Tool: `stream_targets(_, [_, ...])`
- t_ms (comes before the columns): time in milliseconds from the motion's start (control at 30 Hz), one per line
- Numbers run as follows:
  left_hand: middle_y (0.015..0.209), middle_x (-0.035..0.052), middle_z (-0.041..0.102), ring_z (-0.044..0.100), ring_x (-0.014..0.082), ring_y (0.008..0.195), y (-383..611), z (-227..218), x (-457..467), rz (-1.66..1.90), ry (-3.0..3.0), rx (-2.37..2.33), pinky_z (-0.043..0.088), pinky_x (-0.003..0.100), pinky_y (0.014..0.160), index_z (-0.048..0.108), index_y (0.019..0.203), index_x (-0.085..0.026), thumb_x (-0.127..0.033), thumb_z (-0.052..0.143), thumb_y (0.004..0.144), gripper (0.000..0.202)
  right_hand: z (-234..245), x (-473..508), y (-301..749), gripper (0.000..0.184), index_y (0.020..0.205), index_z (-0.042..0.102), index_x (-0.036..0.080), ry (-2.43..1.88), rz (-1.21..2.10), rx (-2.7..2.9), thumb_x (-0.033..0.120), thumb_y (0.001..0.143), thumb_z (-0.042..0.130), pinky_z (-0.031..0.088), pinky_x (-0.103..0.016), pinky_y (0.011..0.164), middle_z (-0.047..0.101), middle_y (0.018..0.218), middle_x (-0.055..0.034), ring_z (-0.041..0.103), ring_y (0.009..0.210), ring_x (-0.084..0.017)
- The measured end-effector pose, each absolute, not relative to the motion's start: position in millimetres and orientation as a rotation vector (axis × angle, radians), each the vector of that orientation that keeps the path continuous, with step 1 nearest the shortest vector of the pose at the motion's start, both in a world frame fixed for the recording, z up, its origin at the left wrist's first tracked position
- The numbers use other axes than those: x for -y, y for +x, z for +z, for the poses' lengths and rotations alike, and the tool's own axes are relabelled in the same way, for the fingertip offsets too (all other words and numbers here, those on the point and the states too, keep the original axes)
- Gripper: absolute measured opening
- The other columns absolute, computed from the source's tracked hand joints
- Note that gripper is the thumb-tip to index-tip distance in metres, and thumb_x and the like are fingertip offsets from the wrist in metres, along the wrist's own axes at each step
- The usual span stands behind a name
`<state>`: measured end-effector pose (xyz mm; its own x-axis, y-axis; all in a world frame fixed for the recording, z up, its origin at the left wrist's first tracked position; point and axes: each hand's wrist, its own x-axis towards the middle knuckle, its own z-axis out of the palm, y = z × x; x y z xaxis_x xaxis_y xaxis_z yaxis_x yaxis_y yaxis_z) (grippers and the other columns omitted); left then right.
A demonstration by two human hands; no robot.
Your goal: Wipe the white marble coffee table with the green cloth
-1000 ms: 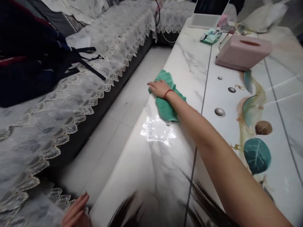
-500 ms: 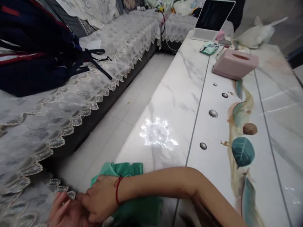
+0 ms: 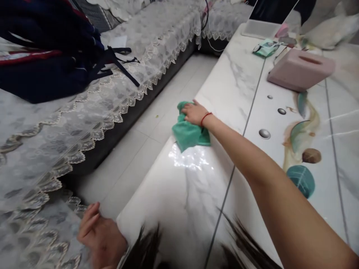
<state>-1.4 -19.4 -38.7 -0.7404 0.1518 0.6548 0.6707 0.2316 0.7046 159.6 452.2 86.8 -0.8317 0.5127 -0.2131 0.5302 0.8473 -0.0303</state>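
A green cloth [image 3: 189,136] lies bunched on the white marble-patterned table, at its left edge. My right hand [image 3: 195,113], with a red cord bracelet at the wrist, presses down on the cloth, its fingers over the upper part. Some of the cloth spreads out in folds below the hand. At the lower left, my left hand [image 3: 102,235] hangs beside the near corner of the table [image 3: 159,201]. Its fingers are loosely bent and slightly apart, and I see nothing in them.
A pink tissue box [image 3: 301,69] stands on the table's far right part. Behind it are a green packet [image 3: 266,48], a tablet or laptop [image 3: 270,18] and a plastic bag [image 3: 328,31]. A dark backpack [image 3: 56,71] rests on the lace-covered sofa [image 3: 157,45] to the left, across a tiled gap.
My right hand has moved forward along the table's left edge, carrying the green cloth away from the near corner. It has parted from my left hand, which stays low at the left. The view has shifted slightly.
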Motion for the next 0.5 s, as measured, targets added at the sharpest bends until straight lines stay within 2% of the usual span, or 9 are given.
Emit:
stream_targets(67, [0.111,0.0175,0.072,0.072,0.0558,0.119,0.7,-39.9,21.1,-1.675,-0.681,1.883,0.047,0.094,0.112,0.054,0.104,-0.034,-0.085,0.015,0.089,0.066,84.1,-468.8,171.0,0.064,0.164,0.071,0.004,0.913,-0.187,-2.841,0.016,0.104,0.051,0.032,-0.075,0.143,0.056,0.182,-0.0258,0.047,0.176,-0.042])
stream_targets(100, [0.112,0.0172,0.074,0.073,0.0546,0.120,1.4,-39.7,20.8,-1.730,-0.695,1.859,0.047,0.093,0.116,0.058,0.103,-0.033,-0.088,0.023,0.088,0.067,82.5,-467.1,173.1,0.067,0.167,0.068,0.003,0.927,-0.222,-2.846,0.015,0.104,0.051,0.031,-0.077,0.143,0.052,0.185,-0.0266,0.044,0.178,-0.043])
stream_targets(167, [0.119,0.0167,0.075,0.071,0.0521,0.128,1.7,-38.5,18.6,-1.827,-0.781,1.858,0.043,0.089,0.124,0.064,0.108,-0.031,-0.093,0.034,0.088,0.071,79.2,-442.3,171.2,0.068,0.169,0.066,0.000,0.874,-0.281,-2.872,0.015,0.104,0.051,0.029,-0.079,0.145,0.051,0.184,-0.0291,0.044,0.177,-0.044])
stream_targets(233, [0.122,0.0143,0.074,0.071,0.0477,0.126,0.8,-37.3,15.0,-1.914,-0.830,1.796,0.042,0.086,0.128,0.066,0.110,-0.031,-0.095,0.042,0.089,0.072,75.2,-390.7,165.4,0.067,0.170,0.065,0.001,0.738,-0.332,-2.911,0.018,0.106,0.053,0.027,-0.076,0.147,0.056,0.181,-0.0286,0.048,0.175,-0.043])
stream_targets(300, [0.120,0.0122,0.073,0.072,0.0432,0.121,-0.8,-37.0,11.2,-1.936,-0.866,1.750,0.044,0.083,0.128,0.066,0.109,-0.030,-0.093,0.042,0.091,0.070,70.4,-318.8,160.9,0.068,0.172,0.064,0.005,0.528,-0.403,-2.960,0.029,0.109,0.060,0.029,-0.070,0.149,0.060,0.178,-0.0257,0.052,0.173,-0.041])
stream_targets(400, [0.119,0.0130,0.071,0.073,0.0404,0.120,-3.2,-37.2,7.7,-1.908,-0.896,1.745,0.048,0.081,0.128,0.061,0.109,-0.029,-0.088,0.035,0.096,0.066,62.7,-200.1,164.1,0.084,0.177,0.060,0.007,0.058,-0.563,-3.046,0.054,0.108,0.072,0.034,-0.065,0.149,0.057,0.182,-0.0243,0.052,0.172,-0.040])
stream_targets(433, [0.121,0.0133,0.070,0.073,0.0399,0.121,-3.7,-37.0,7.3,-1.897,-0.917,1.768,0.048,0.080,0.128,0.060,0.110,-0.029,-0.088,0.036,0.097,0.065,60.7,-166.2,168.4,0.088,0.177,0.060,0.006,-0.112,-0.607,-3.058,0.058,0.107,0.073,0.035,-0.063,0.148,0.054,0.184,-0.0245,0.051,0.173,-0.040])
stream_targets(500, [0.122,0.0131,0.068,0.073,0.0392,0.124,-4.2,-36.2,7.1,-1.876,-0.951,1.796,0.049,0.078,0.129,0.058,0.113,-0.029,-0.090,0.034,0.097,0.068,58.2,-119.0,181.6,0.083,0.178,0.061,0.011,-0.354,-0.643,-3.044,0.052,0.107,0.074,0.037,-0.058,0.149,0.048,0.189,-0.0198,0.049,0.177,-0.035])
